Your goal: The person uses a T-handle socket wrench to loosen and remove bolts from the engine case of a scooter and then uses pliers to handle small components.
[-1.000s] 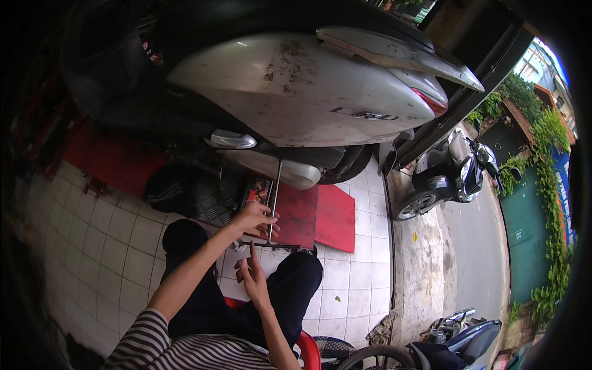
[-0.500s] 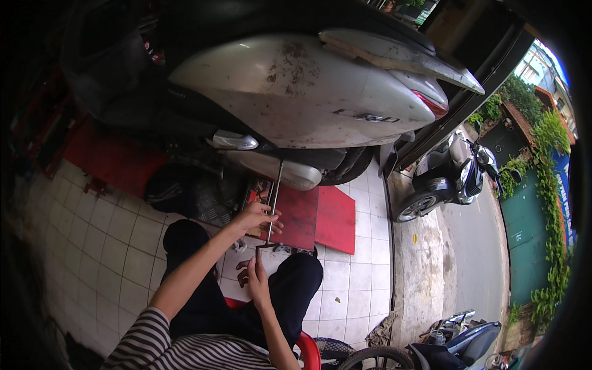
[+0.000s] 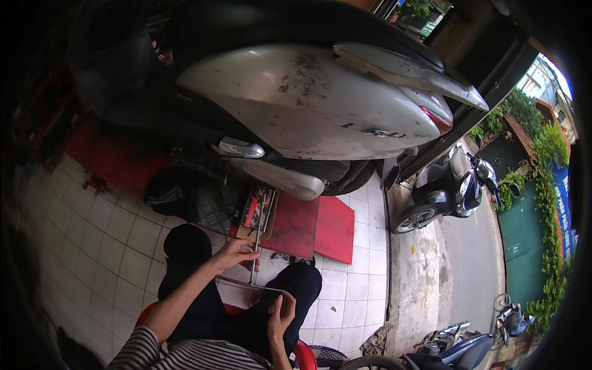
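Observation:
My left hand (image 3: 233,254) is closed round the shaft of a long metal T-handle wrench (image 3: 257,237), just above its crossbar. The wrench's far end lies over a small open box, under the scooter's silver lower cover. At the right tip of the crossbar, my right hand (image 3: 282,316) has its fingers loosely apart and seems to touch the bar without gripping it. Above both hands stands a silver and black scooter (image 3: 302,111) with dark dirt smears on its side panel.
A red lift platform (image 3: 290,225) lies under the scooter, with the box (image 3: 253,213) and a black ribbed pad (image 3: 213,206) on it. White tiles (image 3: 135,246) cover the floor. Outside stand a parked scooter (image 3: 453,191) and a motorbike (image 3: 462,345) by the road.
The wrench has come down away from the scooter toward me, and its crossbar has turned to lie across my lap. Both hands have moved lower, the right one slightly rightward.

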A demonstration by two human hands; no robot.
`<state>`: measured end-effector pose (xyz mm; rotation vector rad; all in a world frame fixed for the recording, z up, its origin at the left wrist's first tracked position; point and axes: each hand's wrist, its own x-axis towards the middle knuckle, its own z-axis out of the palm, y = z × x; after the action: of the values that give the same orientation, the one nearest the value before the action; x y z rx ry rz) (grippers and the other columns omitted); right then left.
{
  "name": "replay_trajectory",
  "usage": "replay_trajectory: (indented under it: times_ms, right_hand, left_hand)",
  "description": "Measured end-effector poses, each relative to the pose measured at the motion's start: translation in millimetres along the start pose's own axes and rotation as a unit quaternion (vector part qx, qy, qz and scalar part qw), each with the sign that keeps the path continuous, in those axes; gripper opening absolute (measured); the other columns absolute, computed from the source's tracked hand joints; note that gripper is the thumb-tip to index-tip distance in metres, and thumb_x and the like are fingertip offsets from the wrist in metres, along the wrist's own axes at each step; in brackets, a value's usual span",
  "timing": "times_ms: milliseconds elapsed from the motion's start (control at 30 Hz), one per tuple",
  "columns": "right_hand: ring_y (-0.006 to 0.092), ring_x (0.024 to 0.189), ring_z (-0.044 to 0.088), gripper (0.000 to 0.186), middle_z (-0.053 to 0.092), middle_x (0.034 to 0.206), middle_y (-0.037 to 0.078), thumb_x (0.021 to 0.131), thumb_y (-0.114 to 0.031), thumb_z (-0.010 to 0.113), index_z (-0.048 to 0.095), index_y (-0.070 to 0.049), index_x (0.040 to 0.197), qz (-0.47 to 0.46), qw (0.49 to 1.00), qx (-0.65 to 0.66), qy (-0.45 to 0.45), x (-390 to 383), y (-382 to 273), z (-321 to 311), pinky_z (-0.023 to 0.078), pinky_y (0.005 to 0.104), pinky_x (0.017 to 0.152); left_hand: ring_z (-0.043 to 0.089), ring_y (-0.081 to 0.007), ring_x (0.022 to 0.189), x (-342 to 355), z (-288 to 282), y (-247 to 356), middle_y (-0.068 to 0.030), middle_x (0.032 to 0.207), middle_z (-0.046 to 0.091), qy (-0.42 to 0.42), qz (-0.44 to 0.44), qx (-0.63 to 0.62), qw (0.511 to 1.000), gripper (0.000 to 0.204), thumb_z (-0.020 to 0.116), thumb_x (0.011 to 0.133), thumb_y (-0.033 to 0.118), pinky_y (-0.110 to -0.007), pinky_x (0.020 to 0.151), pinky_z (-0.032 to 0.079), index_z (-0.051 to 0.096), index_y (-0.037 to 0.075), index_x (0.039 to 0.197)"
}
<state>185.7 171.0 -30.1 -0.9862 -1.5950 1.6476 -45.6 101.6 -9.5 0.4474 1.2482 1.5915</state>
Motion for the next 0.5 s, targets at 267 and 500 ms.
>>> replay_trajectory:
  times_ms: [267,500]
  right_hand:
    - [0.0154,0.079,0.064,0.035,0.060,0.110,0.012,0.099,-0.016,0.058,0.055,-0.003,0.132,-0.134,0.966,-0.177,-0.129,116.6,-29.0,35.8,0.054,0.0259,0.065]
    - [0.0421,0.127,0.047,0.056,0.043,0.142,0.026,0.095,-0.020,0.062,0.040,-0.001,0.144,-0.378,0.862,-0.281,-0.188,265.6,-63.0,123.9,0.042,0.0435,0.103]
  left_hand:
    - [0.071,-0.0187,0.074,-110.1,-52.6,-24.8,-0.0095,0.082,0.069,0.073,0.045,0.062,0.994,0.013,0.062,0.097,0.011,-0.028,0.068,0.054,0.055,0.000,0.099]
    - [0.070,-0.0198,0.072,-161.8,-45.1,-34.6,-0.0101,0.080,0.068,0.165,0.055,0.059,0.983,0.014,0.062,0.097,0.011,-0.030,0.069,0.053,0.053,0.001,0.096]
